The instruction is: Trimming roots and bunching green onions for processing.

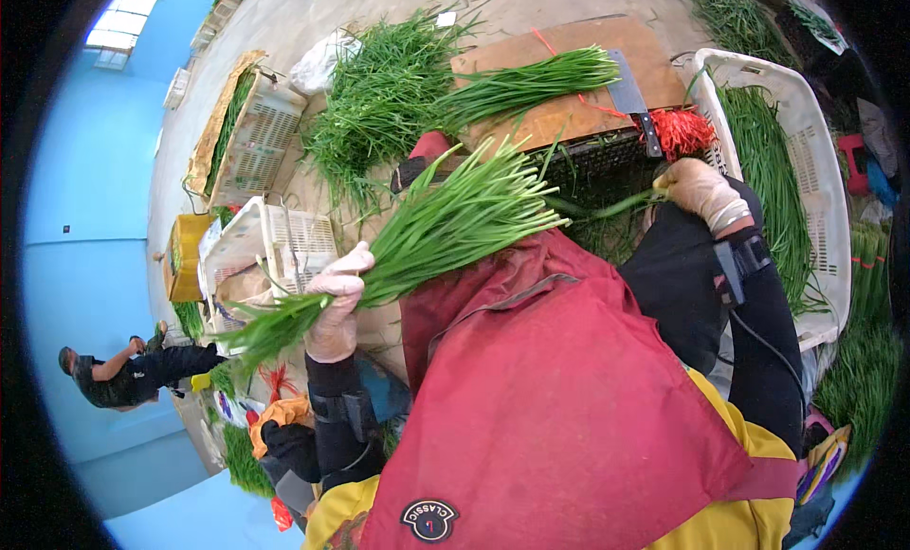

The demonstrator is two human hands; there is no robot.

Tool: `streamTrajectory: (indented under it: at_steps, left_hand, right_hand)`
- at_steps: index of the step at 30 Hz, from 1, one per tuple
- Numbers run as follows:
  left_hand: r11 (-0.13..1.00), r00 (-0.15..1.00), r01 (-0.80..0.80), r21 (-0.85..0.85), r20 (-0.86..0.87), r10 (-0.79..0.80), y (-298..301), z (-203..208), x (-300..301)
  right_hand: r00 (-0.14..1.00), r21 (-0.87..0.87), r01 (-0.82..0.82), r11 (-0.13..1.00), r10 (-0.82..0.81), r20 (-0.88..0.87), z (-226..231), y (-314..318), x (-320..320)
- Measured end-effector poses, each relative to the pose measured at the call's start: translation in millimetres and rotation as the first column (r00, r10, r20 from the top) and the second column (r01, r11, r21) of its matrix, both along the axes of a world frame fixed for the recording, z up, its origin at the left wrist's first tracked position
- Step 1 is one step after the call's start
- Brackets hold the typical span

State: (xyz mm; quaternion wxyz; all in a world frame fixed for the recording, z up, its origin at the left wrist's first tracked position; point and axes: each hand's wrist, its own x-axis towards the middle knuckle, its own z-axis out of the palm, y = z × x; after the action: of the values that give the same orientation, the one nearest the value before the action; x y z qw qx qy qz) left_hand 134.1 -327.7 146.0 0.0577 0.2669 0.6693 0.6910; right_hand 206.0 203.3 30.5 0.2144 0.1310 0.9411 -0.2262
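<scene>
My left hand [334,308], in a pale glove, is wrapped round the leafy lower end of a large bunch of garlic chives [455,218]. The bunch slants up to the right across my red apron, cut ends outward. At the right, my gloved right hand [703,192] pinches a few loose chive stalks [621,207] above my dark trouser leg, apart from the bunch. A second chive bunch [540,81] lies on a wooden board [502,124] in front of me. Beside it rests a cleaver [627,90] with a black handle, near a heap of red ties [684,133].
A large heap of loose chives [384,86] covers the floor at the front left. At the right stands a white crate [823,171] of chives. More white crates [261,138] stand at the left. A person [142,370] is farther off at the left, by the blue wall.
</scene>
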Motion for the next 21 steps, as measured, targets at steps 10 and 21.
streamTrajectory:
  at_steps: [10, 21]
  left_hand:
    - [0.976, 0.994, 0.106, -0.188, 0.025, -0.103, 73.4, 82.1, -61.1]
    - [0.674, 0.634, 0.649, -0.353, -0.238, -0.735, 171.7, 164.4, -60.1]
  right_hand:
    - [0.954, -0.814, -0.246, 0.527, 0.281, -0.106, 26.8, -149.3, -15.2]
    - [0.995, -0.885, 0.016, -0.465, -0.079, 0.060, 12.4, -180.6, -31.7]
